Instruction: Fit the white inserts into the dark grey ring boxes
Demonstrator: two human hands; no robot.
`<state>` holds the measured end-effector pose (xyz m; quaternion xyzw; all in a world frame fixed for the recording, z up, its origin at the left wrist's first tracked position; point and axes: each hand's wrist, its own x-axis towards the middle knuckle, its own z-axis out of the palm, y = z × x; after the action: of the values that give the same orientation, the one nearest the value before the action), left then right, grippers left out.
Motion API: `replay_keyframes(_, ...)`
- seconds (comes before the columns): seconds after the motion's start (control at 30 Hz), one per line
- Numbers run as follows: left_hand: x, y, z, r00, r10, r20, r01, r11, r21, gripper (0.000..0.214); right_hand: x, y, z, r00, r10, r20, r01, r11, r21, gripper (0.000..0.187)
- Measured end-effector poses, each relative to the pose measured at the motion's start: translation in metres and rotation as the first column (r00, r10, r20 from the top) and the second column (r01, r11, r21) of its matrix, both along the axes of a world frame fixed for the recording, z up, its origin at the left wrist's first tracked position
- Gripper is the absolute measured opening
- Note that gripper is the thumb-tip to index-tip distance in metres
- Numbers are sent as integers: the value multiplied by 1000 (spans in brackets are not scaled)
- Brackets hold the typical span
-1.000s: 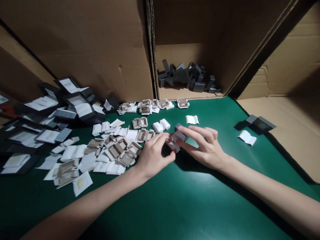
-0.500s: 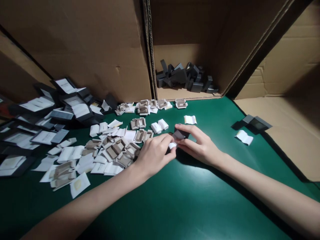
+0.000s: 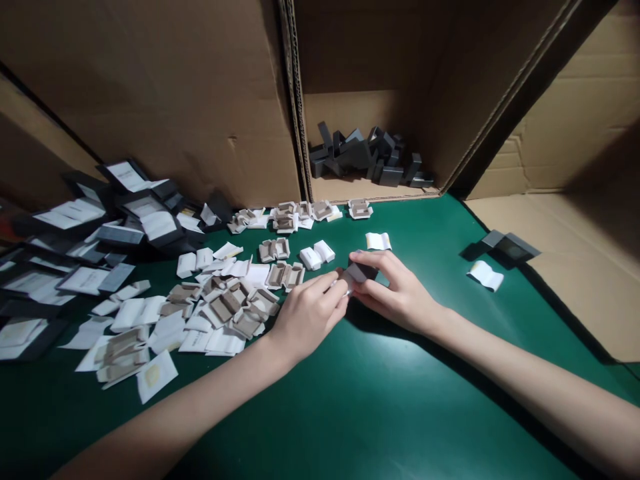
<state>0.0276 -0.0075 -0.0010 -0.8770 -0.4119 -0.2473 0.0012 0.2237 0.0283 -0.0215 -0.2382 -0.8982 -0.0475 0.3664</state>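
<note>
Both my hands meet over the middle of the green table (image 3: 380,400). My right hand (image 3: 400,293) pinches a small dark grey box (image 3: 360,272) between thumb and fingers. My left hand (image 3: 307,313) is closed against the same box from the left, fingertips pressing a small white piece at its lower edge; most of that piece is hidden. Just left of my left hand lies a heap of white and tan folded card inserts (image 3: 225,307).
Flat dark box blanks with white labels (image 3: 100,227) pile up at the far left. An open cardboard carton (image 3: 350,153) at the back holds several finished grey boxes (image 3: 365,157). A grey box (image 3: 510,245) and a white insert (image 3: 483,275) lie at the right.
My hands have closed in on the small grey box and drawn slightly together; the right fingers curled from spread to a pinch. The view shifted a little.
</note>
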Motion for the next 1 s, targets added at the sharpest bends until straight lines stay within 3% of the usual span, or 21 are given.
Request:
replay_keyframes(0.47,5,2,-4,998,56,29,-57,997,57,15,-1,0,1,1000,18,-15,-17,999,39,2)
replay_keyframes(0.7,-3,1,-15,991,-34,129,20,994,107,15,-3,-3,0,999,-30,-38,30,1000,5,7)
replay_keyframes(1.0,-8,-2,-17,999,-36,31,31,988,149,19,3,-2,-1,1000,28,13,-28,1000,-10,5)
